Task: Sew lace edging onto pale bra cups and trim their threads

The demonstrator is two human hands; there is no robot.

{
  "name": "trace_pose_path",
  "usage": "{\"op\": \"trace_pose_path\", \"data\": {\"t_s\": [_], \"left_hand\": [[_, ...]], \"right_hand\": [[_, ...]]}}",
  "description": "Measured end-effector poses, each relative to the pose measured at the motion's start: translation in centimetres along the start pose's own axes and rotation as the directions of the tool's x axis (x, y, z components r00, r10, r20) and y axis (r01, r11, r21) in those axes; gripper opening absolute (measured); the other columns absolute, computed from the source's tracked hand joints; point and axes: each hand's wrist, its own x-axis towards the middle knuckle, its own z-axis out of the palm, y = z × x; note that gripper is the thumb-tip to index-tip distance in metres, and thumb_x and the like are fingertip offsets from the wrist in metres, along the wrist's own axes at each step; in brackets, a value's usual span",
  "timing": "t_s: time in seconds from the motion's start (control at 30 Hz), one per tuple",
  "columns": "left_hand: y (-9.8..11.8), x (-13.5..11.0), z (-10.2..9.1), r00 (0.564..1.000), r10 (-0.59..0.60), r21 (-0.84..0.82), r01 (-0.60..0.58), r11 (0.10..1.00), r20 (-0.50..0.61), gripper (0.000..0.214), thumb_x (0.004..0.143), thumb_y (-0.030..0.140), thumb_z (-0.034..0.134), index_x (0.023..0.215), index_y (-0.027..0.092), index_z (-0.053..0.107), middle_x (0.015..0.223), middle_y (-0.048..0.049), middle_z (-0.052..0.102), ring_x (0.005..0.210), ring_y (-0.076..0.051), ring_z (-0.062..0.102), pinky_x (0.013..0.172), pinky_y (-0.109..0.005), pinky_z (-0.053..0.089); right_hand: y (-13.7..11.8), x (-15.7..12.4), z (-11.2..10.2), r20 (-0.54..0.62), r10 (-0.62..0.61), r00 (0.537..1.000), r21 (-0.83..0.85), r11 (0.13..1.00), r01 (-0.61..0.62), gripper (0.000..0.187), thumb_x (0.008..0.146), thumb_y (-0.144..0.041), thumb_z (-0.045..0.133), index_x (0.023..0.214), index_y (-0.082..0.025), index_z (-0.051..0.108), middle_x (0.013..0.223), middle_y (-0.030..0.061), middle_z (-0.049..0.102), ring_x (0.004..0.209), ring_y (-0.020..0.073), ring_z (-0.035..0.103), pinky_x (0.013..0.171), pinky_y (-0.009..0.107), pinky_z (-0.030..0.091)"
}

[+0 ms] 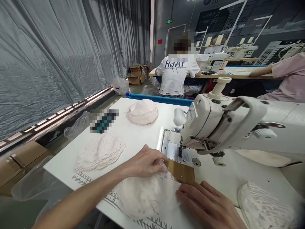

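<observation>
A pale lace fabric piece (145, 194) lies on the white table (133, 133) in front of the sewing machine (228, 124). My left hand (145, 162) rests on its far edge with fingers curled down onto the cloth, just left of the needle plate (175, 152). On the near right edge of the same piece, my right hand (207, 203) lies with fingers pressed together and gripping it. A brown card patch (182, 171) sits between the hands and the needle.
One stack of lace pieces (100, 152) lies at the left, another (143, 111) at the far middle, a third (264, 203) at the near right. Plastic sheeting (47, 57) hangs along the left. A person in a white shirt (177, 74) sits beyond the table; a pink sleeve (288, 76) shows far right.
</observation>
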Motion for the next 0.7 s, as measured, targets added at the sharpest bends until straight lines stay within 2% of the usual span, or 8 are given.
{"op": "trace_pose_path", "data": {"t_s": [0.13, 0.23, 0.37, 0.7], "left_hand": [[0.1, 0.4, 0.8, 0.999, 0.047, 0.041, -0.046, 0.998, -0.017, 0.029, 0.082, 0.021, 0.06, 0.111, 0.019, 0.061, 0.076, 0.0022, 0.063, 0.069, -0.013, 0.055, 0.085, -0.034, 0.033], [-0.1, 0.7, 1.2, 0.997, 0.064, 0.059, -0.062, 0.996, -0.032, 0.028, 0.081, 0.022, 0.063, 0.109, 0.018, 0.062, 0.075, 0.0029, 0.063, 0.071, -0.013, 0.056, 0.081, -0.032, 0.034], [-0.4, 0.8, 1.6, 0.993, 0.101, 0.062, -0.098, 0.993, -0.054, 0.027, 0.081, 0.02, 0.064, 0.108, 0.017, 0.062, 0.075, 0.0036, 0.064, 0.074, -0.013, 0.058, 0.08, -0.032, 0.033], [-0.3, 0.8, 1.8, 0.995, 0.074, 0.046, -0.071, 0.996, -0.063, 0.028, 0.079, 0.021, 0.068, 0.106, 0.017, 0.063, 0.073, 0.0039, 0.064, 0.071, -0.012, 0.057, 0.078, -0.031, 0.032]], "right_hand": [[0.0, 0.3, -0.1, 0.024, 0.009, 1.0, -0.006, 1.0, -0.009, 0.035, 0.097, -0.015, 0.027, 0.096, -0.011, 0.062, 0.085, 0.0115, 0.068, 0.069, 0.018, 0.059, 0.059, 0.032, 0.039], [-0.2, 0.6, -0.5, 0.074, 0.022, 0.997, -0.015, 1.0, -0.021, 0.037, 0.099, -0.017, 0.026, 0.093, -0.014, 0.063, 0.083, 0.0087, 0.068, 0.068, 0.0158, 0.059, 0.058, 0.031, 0.038], [-0.2, 0.9, -1.1, 0.061, 0.046, 0.997, -0.02, 0.999, -0.045, 0.039, 0.098, -0.01, 0.025, 0.084, -0.016, 0.061, 0.08, 0.0056, 0.068, 0.067, 0.0142, 0.058, 0.059, 0.03, 0.035], [0.0, 0.6, -0.9, 0.09, 0.067, 0.994, 0.014, 0.998, -0.069, 0.035, 0.098, -0.011, 0.029, 0.087, -0.016, 0.062, 0.088, 0.0054, 0.069, 0.069, 0.0147, 0.057, 0.062, 0.031, 0.033]]}}
